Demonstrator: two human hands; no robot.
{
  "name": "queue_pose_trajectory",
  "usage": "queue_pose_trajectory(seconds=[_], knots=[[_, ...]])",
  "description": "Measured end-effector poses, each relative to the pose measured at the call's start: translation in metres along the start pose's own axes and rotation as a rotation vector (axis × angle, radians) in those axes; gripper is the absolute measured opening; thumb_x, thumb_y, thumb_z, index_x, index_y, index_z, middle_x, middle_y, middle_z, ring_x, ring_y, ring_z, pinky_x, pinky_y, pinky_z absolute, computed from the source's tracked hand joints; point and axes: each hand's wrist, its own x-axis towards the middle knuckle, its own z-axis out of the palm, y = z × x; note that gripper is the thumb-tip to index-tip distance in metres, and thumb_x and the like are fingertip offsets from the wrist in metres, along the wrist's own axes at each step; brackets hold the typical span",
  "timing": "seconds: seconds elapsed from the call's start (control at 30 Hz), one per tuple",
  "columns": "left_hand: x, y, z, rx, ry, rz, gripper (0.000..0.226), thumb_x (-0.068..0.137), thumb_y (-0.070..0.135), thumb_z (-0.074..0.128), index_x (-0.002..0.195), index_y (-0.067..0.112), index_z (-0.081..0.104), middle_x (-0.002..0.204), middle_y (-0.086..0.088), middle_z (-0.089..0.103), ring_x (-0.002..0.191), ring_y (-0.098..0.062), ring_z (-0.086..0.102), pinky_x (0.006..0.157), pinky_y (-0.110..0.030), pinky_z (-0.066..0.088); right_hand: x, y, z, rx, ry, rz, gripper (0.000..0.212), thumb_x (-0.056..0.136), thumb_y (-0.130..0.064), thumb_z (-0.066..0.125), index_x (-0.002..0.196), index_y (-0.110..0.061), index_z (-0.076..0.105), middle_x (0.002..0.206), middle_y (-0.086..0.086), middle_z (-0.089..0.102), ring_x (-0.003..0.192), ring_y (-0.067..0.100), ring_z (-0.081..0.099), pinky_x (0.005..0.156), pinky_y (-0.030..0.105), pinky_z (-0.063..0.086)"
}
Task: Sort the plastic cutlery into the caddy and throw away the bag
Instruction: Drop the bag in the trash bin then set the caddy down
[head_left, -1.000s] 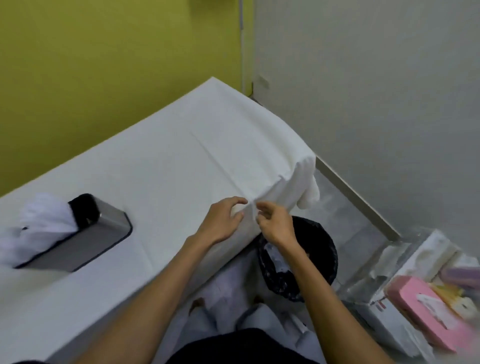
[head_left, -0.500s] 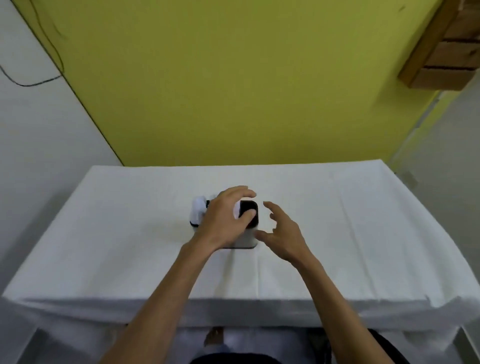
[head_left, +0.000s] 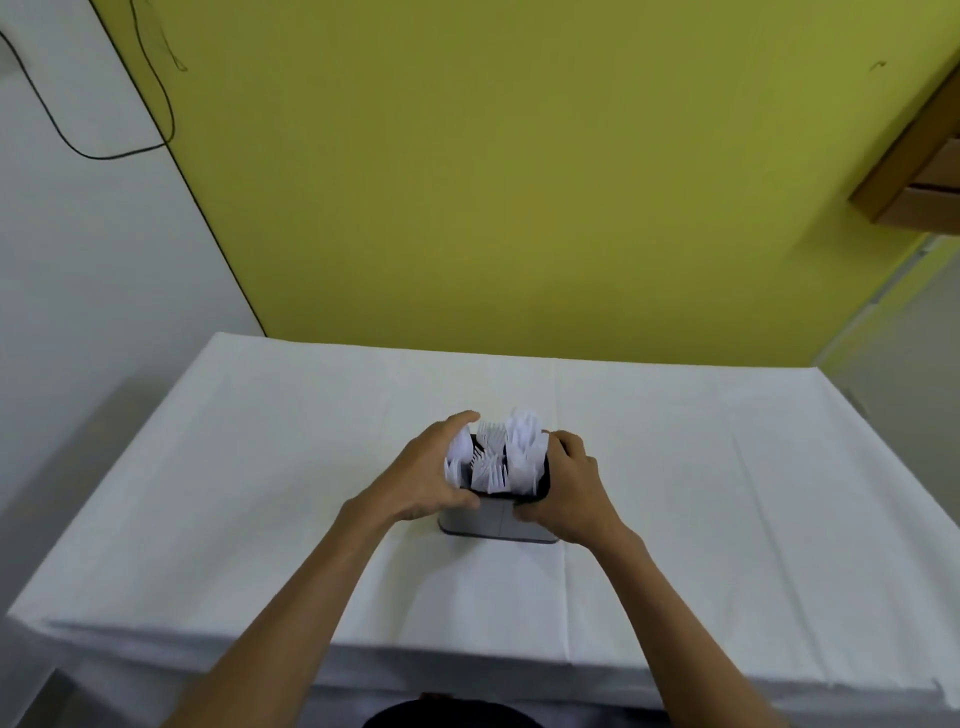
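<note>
Gripping the caddy (head_left: 496, 524) from both sides: left hand (head_left: 430, 470) curls round its left wall, thumb on the front, and right hand (head_left: 570, 493) wraps the right wall the same way. White cutlery (head_left: 501, 457) stands upright inside, between the hands, forks mid-pack, the rest probably spoons, kinda blurry. Caddy sits mid-table (head_left: 260, 467), well off every edge, cloth stretching wide all round.

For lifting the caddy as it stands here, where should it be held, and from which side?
Hold the caddy by its two end walls, just under the dark rim, one hand from each side, as the left hand and right hand do now. The cutlery stands out of the open top, so coming from above is likely blocked.
</note>
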Motion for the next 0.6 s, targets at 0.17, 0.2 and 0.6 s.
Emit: queue_pose_trajectory(seconds=[0.17, 0.2, 0.6], knots=[[0.025, -0.005, -0.018, 0.137, -0.045, 0.043, 0.099, 0.061, 0.034, 0.091, 0.145, 0.033, 0.037, 0.141, 0.006, 0.045, 0.127, -0.016, 0.044, 0.1, -0.03, 0.042, 0.02, -0.002, -0.013, -0.026, -0.047, 0.005, 0.077, 0.052, -0.032, 0.085, 0.118, -0.026, 0.049, 0.121, -0.003, 0.04, 0.108, 0.027, 0.042, 0.089, 0.039, 0.047], [0.031, -0.006, -0.024, 0.158, -0.043, 0.057, 0.098, 0.062, 0.035, 0.09, 0.144, 0.031, 0.038, 0.14, 0.005, 0.045, 0.127, -0.017, 0.045, 0.1, -0.03, 0.042, 0.027, -0.005, -0.015, -0.027, -0.037, 0.001, 0.076, 0.05, -0.032, 0.086, 0.117, -0.024, 0.049, 0.121, -0.003, 0.04, 0.108, 0.028, 0.042, 0.088, 0.04, 0.047], [0.125, -0.002, -0.072, 0.23, -0.02, 0.084, 0.099, 0.064, 0.029, 0.092, 0.147, 0.022, 0.039, 0.149, -0.005, 0.044, 0.134, -0.023, 0.043, 0.101, -0.031, 0.042, 0.133, -0.022, -0.033, -0.042, 0.016, 0.029, 0.087, 0.047, -0.023, 0.094, 0.123, -0.013, 0.054, 0.127, 0.005, 0.044, 0.115, 0.03, 0.049, 0.096, 0.041, 0.047]])
